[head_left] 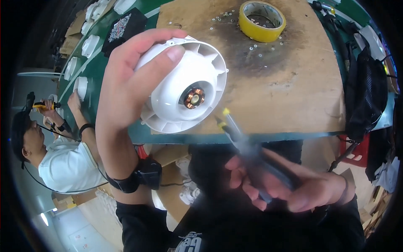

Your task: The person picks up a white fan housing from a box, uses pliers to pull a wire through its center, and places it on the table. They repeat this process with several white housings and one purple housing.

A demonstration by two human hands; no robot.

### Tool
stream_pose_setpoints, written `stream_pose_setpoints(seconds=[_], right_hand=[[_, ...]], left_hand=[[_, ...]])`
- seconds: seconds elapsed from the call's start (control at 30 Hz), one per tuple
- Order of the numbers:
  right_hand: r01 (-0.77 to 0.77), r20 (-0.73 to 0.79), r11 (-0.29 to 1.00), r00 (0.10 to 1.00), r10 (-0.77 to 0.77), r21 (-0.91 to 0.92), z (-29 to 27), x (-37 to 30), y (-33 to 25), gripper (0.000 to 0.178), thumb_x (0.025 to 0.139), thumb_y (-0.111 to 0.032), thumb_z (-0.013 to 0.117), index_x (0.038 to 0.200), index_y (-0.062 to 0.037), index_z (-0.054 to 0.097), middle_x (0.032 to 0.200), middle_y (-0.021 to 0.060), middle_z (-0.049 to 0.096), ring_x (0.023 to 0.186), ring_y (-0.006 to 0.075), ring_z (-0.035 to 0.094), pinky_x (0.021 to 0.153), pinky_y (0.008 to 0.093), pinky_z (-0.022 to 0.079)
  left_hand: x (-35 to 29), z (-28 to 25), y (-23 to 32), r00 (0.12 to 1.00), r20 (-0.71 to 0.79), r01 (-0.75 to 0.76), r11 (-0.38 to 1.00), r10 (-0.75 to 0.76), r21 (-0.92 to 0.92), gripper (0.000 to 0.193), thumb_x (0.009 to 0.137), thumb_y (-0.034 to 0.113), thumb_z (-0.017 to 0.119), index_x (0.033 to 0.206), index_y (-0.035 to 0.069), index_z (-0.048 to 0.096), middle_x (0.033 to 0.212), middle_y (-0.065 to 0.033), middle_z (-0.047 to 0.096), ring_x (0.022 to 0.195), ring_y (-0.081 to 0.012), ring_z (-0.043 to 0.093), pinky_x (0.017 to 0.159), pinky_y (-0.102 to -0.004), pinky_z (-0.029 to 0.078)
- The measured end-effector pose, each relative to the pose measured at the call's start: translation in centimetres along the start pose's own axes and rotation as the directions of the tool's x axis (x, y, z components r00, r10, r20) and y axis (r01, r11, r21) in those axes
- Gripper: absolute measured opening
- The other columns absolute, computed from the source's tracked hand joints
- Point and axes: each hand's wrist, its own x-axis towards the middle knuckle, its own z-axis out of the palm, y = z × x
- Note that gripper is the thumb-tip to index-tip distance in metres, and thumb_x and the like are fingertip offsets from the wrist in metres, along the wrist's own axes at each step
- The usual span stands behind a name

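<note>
In my left hand (121,80) is a round white plastic fan housing (168,96), tilted above the table's near edge. The thumb presses on its face and the fingers wrap over its upper rim. Ribs run around the rim, and a copper-wound motor core (194,98) shows in the central opening. My right hand (289,185), lower right of the housing, is closed around dark-handled pliers (260,155). Their jaws are apart, with yellow at the tips, and point up toward the housing without visibly touching it. Motion blurs the pliers and fingers.
A stained cardboard sheet (302,96) covers much of the green table. On it lie a yellow tape roll (262,22) and scattered small metal pieces. A black box (124,30) holds tiny parts. A co-worker (63,164) handles a white housing at left. A black bag (365,88) is at right.
</note>
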Motion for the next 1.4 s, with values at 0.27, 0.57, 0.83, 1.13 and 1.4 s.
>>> stream_pose_setpoints(seconds=[0.27,0.57,0.83,1.13,1.4], right_hand=[[-0.065,-0.066,0.994,0.996,0.059,-0.093,0.6,0.8,-1.6,0.122,0.059,-0.048,0.076,0.152,0.0030,0.016,0.119,0.0155,0.048,0.092,0.0181,0.053,0.083,0.0284,0.042],[-0.111,-0.169,0.923,0.984,0.051,-0.369,0.2,0.9,-2.3,0.117,0.053,-0.041,0.075,0.150,-0.0006,0.023,0.093,0.0032,0.048,0.076,0.0111,0.048,0.072,0.0239,0.033],[0.040,-0.146,0.950,0.985,-0.089,-0.309,-0.1,1.5,-1.0,0.110,0.061,-0.048,0.074,0.148,0.0014,0.028,0.086,0.0020,0.049,0.067,0.0108,0.047,0.069,0.0232,0.033],[0.099,-0.082,0.976,0.990,-0.117,-0.194,0.9,0.0,-0.8,0.096,0.061,-0.034,0.070,0.142,0.0036,0.035,0.088,0.0053,0.052,0.062,0.0100,0.049,0.055,0.0220,0.036],[-0.044,-0.224,0.945,0.974,-0.032,-0.325,2.1,-0.4,-2.7,0.090,0.061,-0.028,0.066,0.140,0.0057,0.038,0.091,0.0061,0.054,0.070,0.0085,0.050,0.065,0.0215,0.037]], left_hand=[[-0.3,0.2,0.9,0.997,0.034,0.062,0.990,-0.066,0.125,0.045,0.093,0.030,0.058,0.127,0.001,0.061,0.104,-0.0078,0.069,0.094,-0.0137,0.065,0.084,-0.0249,0.049],[-0.3,0.3,0.7,0.999,0.041,0.021,0.982,-0.030,0.186,0.045,0.093,0.033,0.058,0.128,0.005,0.062,0.099,-0.0052,0.070,0.092,-0.0119,0.066,0.082,-0.0234,0.049],[-0.6,0.3,0.9,0.999,0.043,0.008,0.979,-0.017,0.203,0.044,0.094,0.033,0.058,0.128,0.005,0.062,0.098,-0.0047,0.069,0.091,-0.0115,0.066,0.081,-0.0232,0.049],[-0.9,-0.4,0.6,0.999,0.032,-0.005,0.983,-0.001,0.185,0.044,0.094,0.032,0.060,0.127,0.004,0.062,0.098,-0.0049,0.069,0.091,-0.0115,0.065,0.082,-0.0228,0.049],[-1.4,0.5,1.9,0.999,0.033,0.009,0.970,-0.018,0.242,0.043,0.092,0.031,0.061,0.126,0.005,0.064,0.098,-0.0069,0.069,0.091,-0.0135,0.066,0.080,-0.0246,0.050]])
